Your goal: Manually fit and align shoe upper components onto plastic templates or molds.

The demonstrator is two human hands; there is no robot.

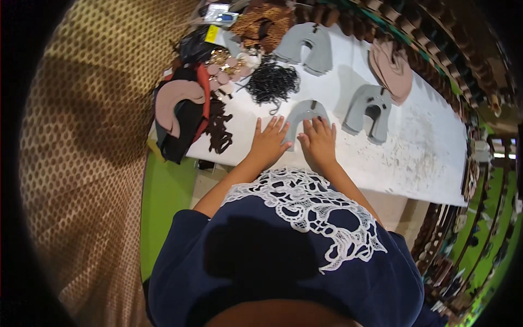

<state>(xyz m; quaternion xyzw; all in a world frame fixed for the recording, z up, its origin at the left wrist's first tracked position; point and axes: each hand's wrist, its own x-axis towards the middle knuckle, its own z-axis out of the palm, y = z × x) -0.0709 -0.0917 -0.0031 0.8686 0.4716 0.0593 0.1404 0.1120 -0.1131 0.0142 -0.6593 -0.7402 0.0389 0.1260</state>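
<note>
In front of me on the white table lies a grey horseshoe-shaped piece [305,110], like a cut shoe upper, with a small dark mark at its top. My left hand [269,143] rests palm down at its left side, fingers spread. On its right side lies my right hand [318,143], fingers stretched out flat over the piece's edge. Similar grey pieces form a stack [306,48] farther back and another stack [368,111] to the right, the latter with dark marks. A bundle of black cords [272,82] sits just beyond my left hand.
Pink curved pieces lie in a pile [391,71] at the back right and as one piece [178,103] on black and red material at the left. Dark brown strips [219,125], gold trims [227,61] and a brown woven bundle [262,24] crowd the left side. Shoe racks [419,27] line the far edge.
</note>
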